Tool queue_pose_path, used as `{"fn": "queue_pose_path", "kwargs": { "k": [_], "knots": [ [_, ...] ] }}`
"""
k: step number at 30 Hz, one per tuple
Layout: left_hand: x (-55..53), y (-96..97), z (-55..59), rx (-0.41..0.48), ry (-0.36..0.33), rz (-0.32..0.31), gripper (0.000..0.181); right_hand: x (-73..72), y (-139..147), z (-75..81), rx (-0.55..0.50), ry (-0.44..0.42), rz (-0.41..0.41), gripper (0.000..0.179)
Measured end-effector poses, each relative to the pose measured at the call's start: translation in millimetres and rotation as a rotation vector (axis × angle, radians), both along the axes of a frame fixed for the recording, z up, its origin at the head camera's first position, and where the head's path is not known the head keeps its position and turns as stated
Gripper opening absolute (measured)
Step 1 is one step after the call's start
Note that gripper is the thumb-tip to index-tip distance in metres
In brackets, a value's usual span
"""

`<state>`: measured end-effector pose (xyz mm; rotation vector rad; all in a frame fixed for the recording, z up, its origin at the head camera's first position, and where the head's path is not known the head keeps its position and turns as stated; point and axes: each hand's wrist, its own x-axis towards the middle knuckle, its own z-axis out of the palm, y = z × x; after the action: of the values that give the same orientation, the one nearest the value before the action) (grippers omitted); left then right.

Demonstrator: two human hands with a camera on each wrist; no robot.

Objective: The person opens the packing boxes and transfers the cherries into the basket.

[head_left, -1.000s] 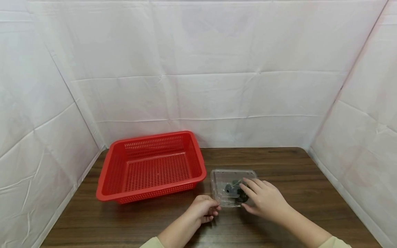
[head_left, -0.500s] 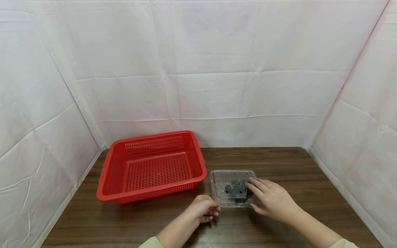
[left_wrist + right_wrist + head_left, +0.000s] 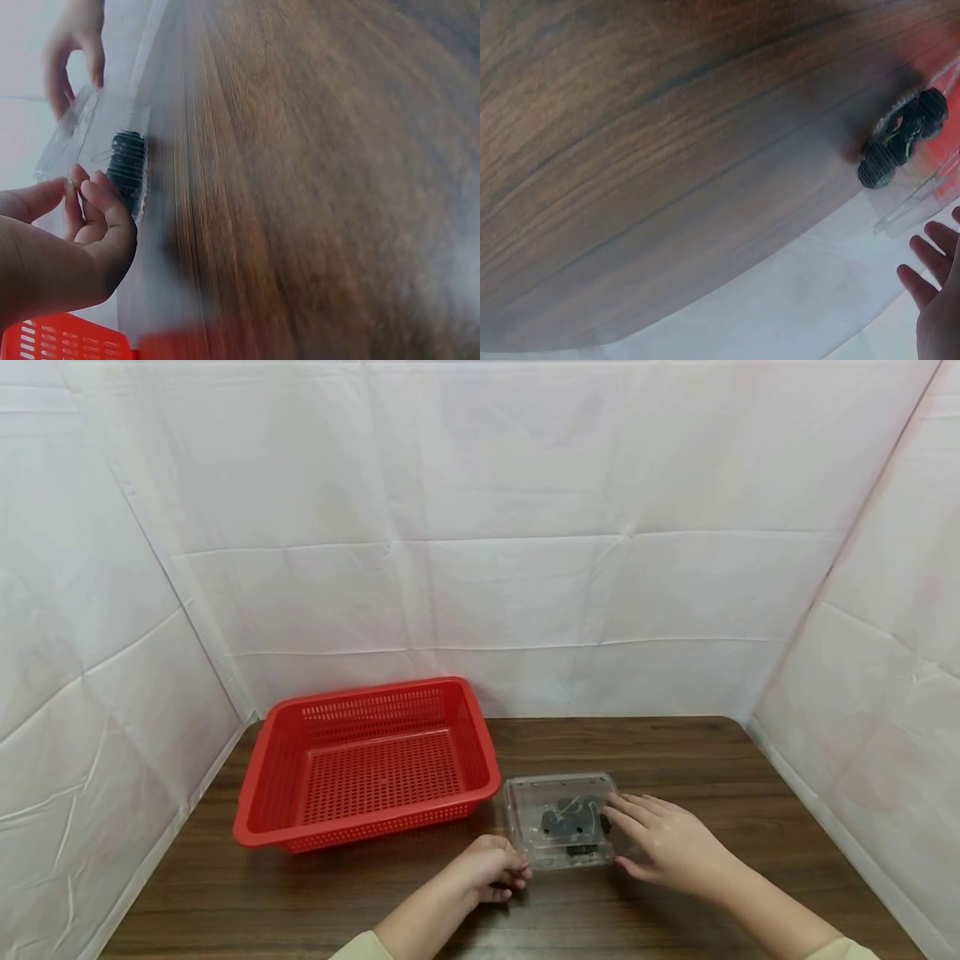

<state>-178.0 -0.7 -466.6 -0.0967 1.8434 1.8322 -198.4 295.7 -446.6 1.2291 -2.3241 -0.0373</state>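
A clear plastic clamshell box (image 3: 528,810) lies on the table, with dark, rounded things and thin green strands (image 3: 576,817) inside. Their exact kind is unclear through the plastic. At the box's near left corner, my left hand (image 3: 487,868) pinches the edge between thumb and fingertips, as the left wrist view (image 3: 90,232) also shows. My right hand (image 3: 667,843) is at the right side, its extended fingers over or against that edge. In the right wrist view, the fingers of the right hand (image 3: 937,277) look straight and spread beside the clear plastic.
A red perforated plastic basket (image 3: 367,811) stands to the left of the box, with nothing seen in it. The dark wood-grain table (image 3: 675,752) is bounded by white cloth walls (image 3: 510,593) at the back and sides.
My right hand has slid rightward from above the lid to the box's right side. The box has shifted slightly left and toward me. My left hand has barely moved.
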Motion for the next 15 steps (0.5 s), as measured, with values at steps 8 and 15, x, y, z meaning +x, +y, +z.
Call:
{"fn": "queue_pose_path", "kwargs": {
  "k": [8, 15],
  "knots": [
    [-2.2, -4.4, 0.7, -0.020, 0.002, -0.039, 0.017, -2.3, 1.6, -0.4, -0.001, 0.069, 0.119, 0.058],
    [-2.5, -7.8, 3.0, -0.040, 0.012, -0.032, 0.007, -2.7, -0.7, -3.6, -0.011, 0.106, 0.136, 0.057]
  ]
}}
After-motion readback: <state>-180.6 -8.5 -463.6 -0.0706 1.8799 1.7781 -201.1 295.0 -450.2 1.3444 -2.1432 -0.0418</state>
